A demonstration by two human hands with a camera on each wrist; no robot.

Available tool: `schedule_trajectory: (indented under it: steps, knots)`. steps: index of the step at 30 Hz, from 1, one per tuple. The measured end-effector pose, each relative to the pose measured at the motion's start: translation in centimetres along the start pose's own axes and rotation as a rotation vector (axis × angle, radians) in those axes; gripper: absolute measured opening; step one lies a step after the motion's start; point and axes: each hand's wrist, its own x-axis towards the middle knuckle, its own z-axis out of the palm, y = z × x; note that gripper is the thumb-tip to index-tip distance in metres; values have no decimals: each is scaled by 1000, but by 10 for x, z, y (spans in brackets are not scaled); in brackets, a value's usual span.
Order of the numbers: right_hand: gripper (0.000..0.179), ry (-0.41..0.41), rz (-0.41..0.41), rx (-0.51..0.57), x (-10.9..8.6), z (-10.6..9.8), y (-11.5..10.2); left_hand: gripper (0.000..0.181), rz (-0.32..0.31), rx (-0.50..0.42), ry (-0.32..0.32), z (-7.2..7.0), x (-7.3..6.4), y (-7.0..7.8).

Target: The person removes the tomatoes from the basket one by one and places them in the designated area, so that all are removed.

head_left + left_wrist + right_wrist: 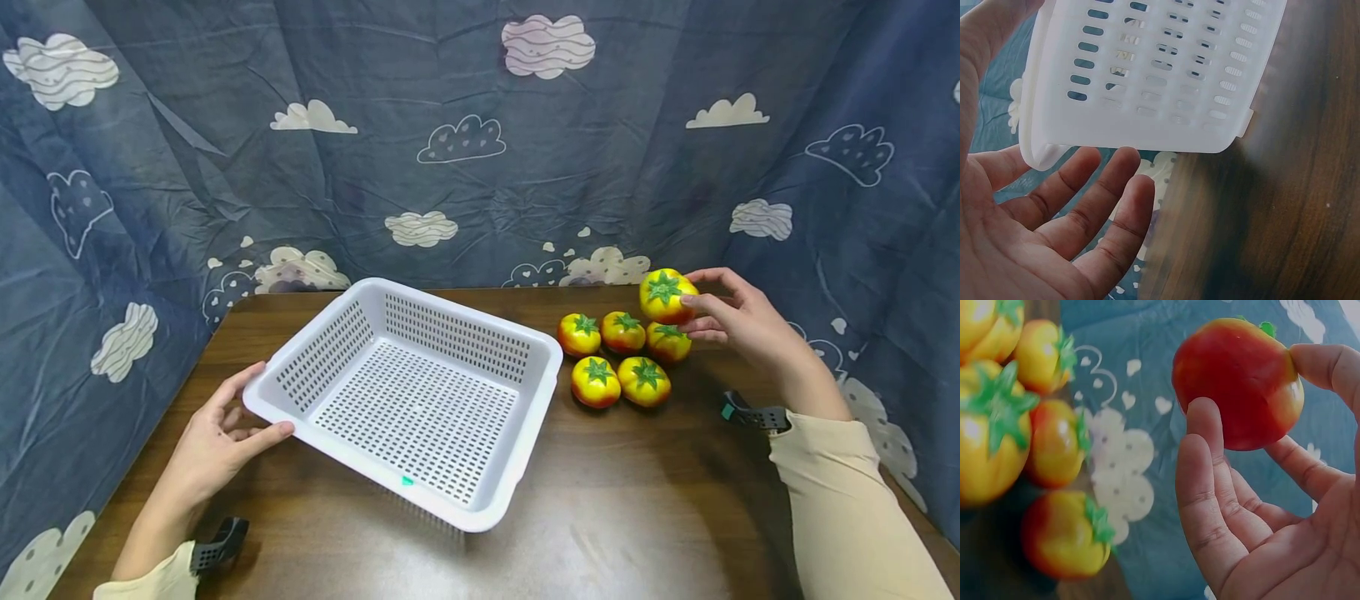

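A white perforated plastic basket [517,467] stands on the table, turned at an angle. My left hand [213,442] grips its left corner, thumb at the rim and the other fingers around the outside. From the left wrist view, the basket's slotted side wall [1166,75] is close, and fingertips [1138,194] stretch below the rim. My right hand [738,321] holds a red-and-yellow tomato [665,292] with a green star-shaped top, between thumb and fingers. In the right wrist view that tomato [1235,387] shows its red underside. It hangs above a group of several similar tomatoes [596,382].
The grouped tomatoes sit on the brown wooden table [600,500], right of the basket. A dark blue cloth [465,200] with cloud prints hangs behind the table and at both sides. Black wrist straps [757,414] sit at both cream sleeves.
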Motion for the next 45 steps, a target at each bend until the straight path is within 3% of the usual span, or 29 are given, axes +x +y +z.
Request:
schedule_trajectory:
  steps: [13, 21, 37, 45]
  knots:
    - [20, -9, 35, 29, -20, -15, 47, 97, -12, 21, 10, 1, 3, -1]
    - [19, -40, 110, 154, -34, -16, 75, 97, -9, 19, 10, 1, 3, -1]
    - [19, -86, 200, 99, -42, -12, 105, 97, -25, 19, 3, 0, 3, -2]
    - [24, -107, 191, 74, -44, -8, 111, 97, -27, 18, 7, 0, 3, -2]
